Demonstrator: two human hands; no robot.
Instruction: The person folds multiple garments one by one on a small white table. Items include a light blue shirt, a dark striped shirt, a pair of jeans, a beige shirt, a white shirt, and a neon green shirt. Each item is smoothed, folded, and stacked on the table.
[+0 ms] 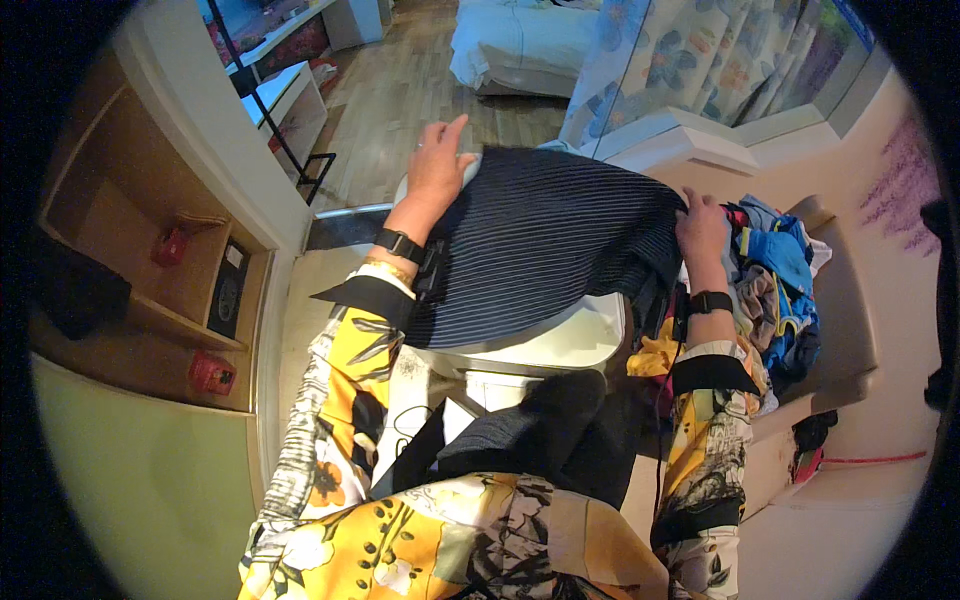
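A dark garment with thin pale stripes lies spread over a pale, smooth-topped stool or small table before me. My left hand is raised at the garment's upper left corner, its fingers apart and holding nothing. At the right edge of the cloth is my right hand, its fingers bent over the bunched dark fabric; the grip is partly hidden. Each wrist carries a dark band.
A heap of mixed clothes rests on a tan chair at the right. Wooden shelving stands at the left. Beyond are a glass partition, a bed and a floral curtain. A dark cable hangs near my right forearm.
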